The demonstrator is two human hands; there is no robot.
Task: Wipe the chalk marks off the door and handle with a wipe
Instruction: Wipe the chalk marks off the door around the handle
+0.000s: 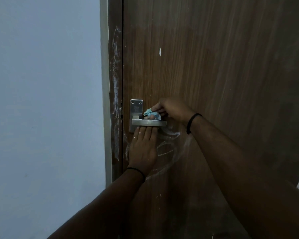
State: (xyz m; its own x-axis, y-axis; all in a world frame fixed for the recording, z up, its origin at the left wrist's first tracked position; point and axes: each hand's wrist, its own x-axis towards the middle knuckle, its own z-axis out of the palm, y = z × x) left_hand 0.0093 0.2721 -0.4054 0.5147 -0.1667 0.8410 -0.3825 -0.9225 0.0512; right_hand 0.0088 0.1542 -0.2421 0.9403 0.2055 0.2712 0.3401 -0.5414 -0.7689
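Half done at best: right hand fingers pinch wipe on handle, left hand flat beneath; chalk marks on door & frame left.

Layout at the door: the wall lies to the left, the door frame between wall and door. The handle sits on its plate at the door's left edge. The left hand lies below the handle, fingers reaching under it. The right hand is above the handle's right part, holding the wipe on top of the lever. Chalk marks lie on the door below and right of the handle, between the two forearms, and along the frame.
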